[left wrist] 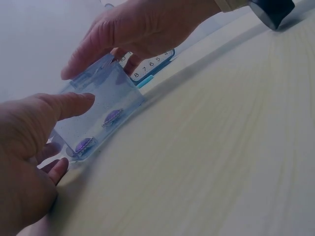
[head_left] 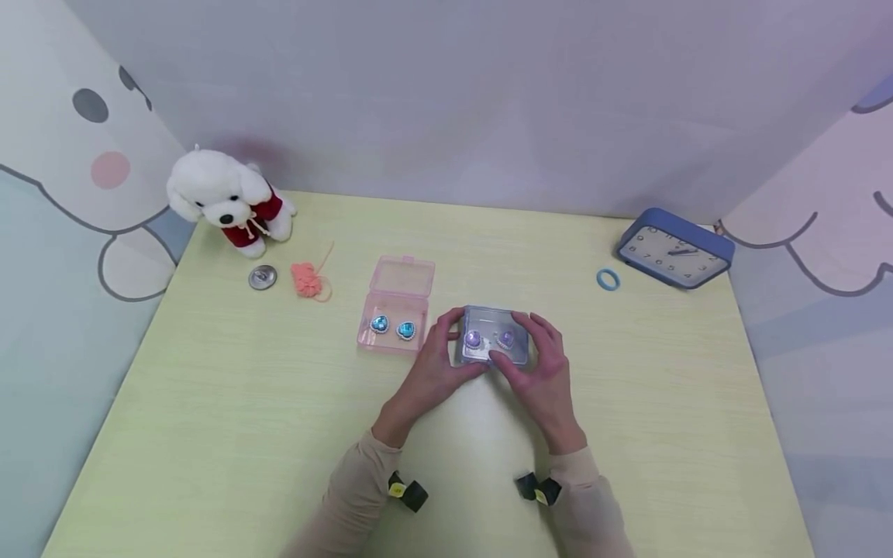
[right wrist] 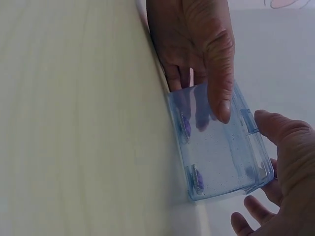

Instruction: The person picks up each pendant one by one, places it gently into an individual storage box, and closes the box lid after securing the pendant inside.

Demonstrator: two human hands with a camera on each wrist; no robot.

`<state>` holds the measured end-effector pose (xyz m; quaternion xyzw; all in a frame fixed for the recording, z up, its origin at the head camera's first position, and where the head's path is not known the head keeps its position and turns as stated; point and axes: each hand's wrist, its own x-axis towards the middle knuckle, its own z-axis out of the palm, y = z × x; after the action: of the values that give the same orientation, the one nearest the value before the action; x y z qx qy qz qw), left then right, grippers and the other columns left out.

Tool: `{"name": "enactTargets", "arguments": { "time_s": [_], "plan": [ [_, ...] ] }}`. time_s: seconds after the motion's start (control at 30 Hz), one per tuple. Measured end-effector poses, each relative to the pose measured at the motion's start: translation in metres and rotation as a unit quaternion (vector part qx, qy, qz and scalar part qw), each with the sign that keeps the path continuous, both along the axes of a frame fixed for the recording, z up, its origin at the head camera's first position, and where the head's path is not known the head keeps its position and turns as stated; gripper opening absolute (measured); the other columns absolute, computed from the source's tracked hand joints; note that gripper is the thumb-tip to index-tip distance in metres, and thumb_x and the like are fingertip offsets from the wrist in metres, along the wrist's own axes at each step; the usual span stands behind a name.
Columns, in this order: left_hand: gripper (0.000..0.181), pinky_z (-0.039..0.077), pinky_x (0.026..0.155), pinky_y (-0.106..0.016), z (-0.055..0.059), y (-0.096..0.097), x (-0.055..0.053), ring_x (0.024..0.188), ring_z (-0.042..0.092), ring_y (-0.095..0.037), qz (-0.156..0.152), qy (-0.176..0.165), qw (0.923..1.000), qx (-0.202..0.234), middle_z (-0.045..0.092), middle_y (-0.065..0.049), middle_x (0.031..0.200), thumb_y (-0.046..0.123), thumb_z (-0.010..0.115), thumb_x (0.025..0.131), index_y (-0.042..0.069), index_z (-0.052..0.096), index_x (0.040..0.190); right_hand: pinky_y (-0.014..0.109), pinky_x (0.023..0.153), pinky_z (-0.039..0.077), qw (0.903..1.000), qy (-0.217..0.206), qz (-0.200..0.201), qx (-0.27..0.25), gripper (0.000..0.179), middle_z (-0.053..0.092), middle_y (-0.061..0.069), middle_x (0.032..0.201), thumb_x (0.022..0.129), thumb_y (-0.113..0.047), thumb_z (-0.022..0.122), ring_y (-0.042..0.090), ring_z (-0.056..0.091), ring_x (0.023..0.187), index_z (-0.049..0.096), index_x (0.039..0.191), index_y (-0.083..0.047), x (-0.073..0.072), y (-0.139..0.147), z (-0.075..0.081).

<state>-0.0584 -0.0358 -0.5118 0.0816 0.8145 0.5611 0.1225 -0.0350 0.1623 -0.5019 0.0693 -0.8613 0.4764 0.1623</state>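
Both hands hold a small clear blue plastic box (head_left: 491, 316) near the middle of the table. Through its walls show two purple gem pieces with beaded rims, one purple gem (head_left: 473, 339) toward the left and another purple gem (head_left: 505, 339) toward the right. My left hand (head_left: 438, 366) grips the left end, its thumb along the near side in the right wrist view. At the other end, my right hand (head_left: 543, 367) curls round the box, its thumb (right wrist: 275, 123) by the small latch tab (right wrist: 249, 121). The box's lid appears closed.
Left of the hands lies an open pink box (head_left: 402, 277) with two blue heart gems (head_left: 380, 324). Farther left are coral yarn (head_left: 305, 280), a round metal piece (head_left: 262, 277) and a plush dog (head_left: 226, 205). A blue ring (head_left: 608, 280) and a clock (head_left: 673, 249) stand back right.
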Motion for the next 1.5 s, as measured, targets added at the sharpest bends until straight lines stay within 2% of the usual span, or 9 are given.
{"name": "enactTargets", "arguments": {
  "time_s": [0.33, 0.8, 1.0, 1.13, 1.23, 1.37, 1.43, 1.5],
  "plan": [
    [0.096, 0.048, 0.11, -0.053, 0.0, 0.001, -0.001, 0.136, 0.055, -0.032, -0.003, 0.005, 1.0, 0.003, 0.043, -0.006, 0.161, 0.02, 0.091, 0.084, 0.02, 0.033, 0.161, 0.059, 0.113, 0.043, 0.9998, 0.013, -0.011, 0.007, 0.074, 0.062, 0.021, 0.141, 0.076, -0.011, 0.095, 0.041, 0.052, 0.14, 0.062, 0.142, -0.005, 0.002, -0.001, -0.003],
    [0.096, 0.049, 0.109, -0.056, -0.003, 0.001, 0.001, 0.136, 0.055, -0.033, -0.003, 0.011, 0.9999, 0.004, 0.043, -0.007, 0.161, 0.021, 0.09, 0.085, 0.021, 0.033, 0.162, 0.064, 0.109, 0.046, 0.9997, 0.007, -0.016, 0.019, 0.072, 0.062, 0.023, 0.14, 0.077, -0.01, 0.094, 0.044, 0.05, 0.139, 0.063, 0.142, -0.006, 0.003, -0.004, -0.001],
    [0.104, 0.048, 0.11, -0.057, -0.002, -0.002, 0.005, 0.14, 0.053, -0.035, -0.001, -0.003, 1.0, 0.009, 0.036, -0.006, 0.168, 0.024, 0.09, 0.085, 0.024, 0.025, 0.166, 0.067, 0.106, 0.047, 0.9989, 0.014, -0.014, 0.043, 0.071, 0.063, 0.024, 0.138, 0.077, -0.009, 0.095, 0.046, 0.048, 0.139, 0.063, 0.139, -0.003, 0.004, -0.008, 0.001],
    [0.109, 0.048, 0.111, -0.055, 0.007, -0.003, 0.012, 0.141, 0.052, -0.039, 0.0, -0.009, 0.9999, -0.008, 0.03, -0.008, 0.171, 0.026, 0.089, 0.085, 0.019, 0.019, 0.168, 0.067, 0.106, 0.046, 0.9969, 0.041, -0.01, 0.067, 0.065, 0.068, 0.021, 0.132, 0.078, -0.009, 0.093, 0.046, 0.049, 0.138, 0.065, 0.136, -0.002, 0.003, -0.011, 0.003],
    [0.113, 0.047, 0.113, -0.054, 0.02, -0.002, 0.02, 0.142, 0.051, -0.041, -0.004, -0.021, 0.9995, -0.021, 0.025, -0.007, 0.172, 0.027, 0.09, 0.086, 0.02, 0.013, 0.169, 0.065, 0.104, 0.048, 0.9944, 0.081, -0.025, 0.063, 0.054, 0.073, 0.019, 0.125, 0.081, -0.004, 0.089, 0.045, 0.054, 0.133, 0.068, 0.13, 0.0, 0.001, -0.011, 0.007],
    [0.116, 0.046, 0.114, -0.054, 0.044, -0.004, 0.031, 0.144, 0.049, -0.04, -0.016, -0.026, 0.999, -0.032, 0.023, -0.004, 0.174, 0.025, 0.091, 0.085, 0.024, 0.01, 0.169, 0.043, 0.107, 0.052, 0.9914, 0.118, -0.051, 0.025, 0.038, 0.075, 0.017, 0.118, 0.086, -0.001, 0.083, 0.04, 0.062, 0.125, 0.073, 0.122, 0.0, -0.003, -0.014, 0.018],
    [0.116, 0.044, 0.115, -0.055, 0.057, -0.007, 0.035, 0.148, 0.045, -0.037, -0.025, -0.02, 0.9989, -0.034, 0.024, -0.003, 0.173, 0.024, 0.091, 0.085, 0.026, 0.01, 0.169, 0.031, 0.108, 0.05, 0.9913, 0.122, -0.051, 0.004, 0.032, 0.076, 0.016, 0.115, 0.089, -0.001, 0.08, 0.037, 0.064, 0.121, 0.074, 0.12, 0.001, -0.006, -0.017, 0.024],
    [0.116, 0.045, 0.115, -0.056, 0.068, -0.012, 0.039, 0.149, 0.043, -0.036, -0.03, -0.01, 0.9992, -0.027, 0.026, -0.002, 0.172, 0.024, 0.091, 0.084, 0.03, 0.012, 0.169, 0.025, 0.107, 0.048, 0.9916, 0.122, -0.04, -0.015, 0.029, 0.076, 0.015, 0.114, 0.091, -0.001, 0.079, 0.036, 0.066, 0.117, 0.074, 0.119, 0.001, -0.009, -0.022, 0.029]
  ]
}}
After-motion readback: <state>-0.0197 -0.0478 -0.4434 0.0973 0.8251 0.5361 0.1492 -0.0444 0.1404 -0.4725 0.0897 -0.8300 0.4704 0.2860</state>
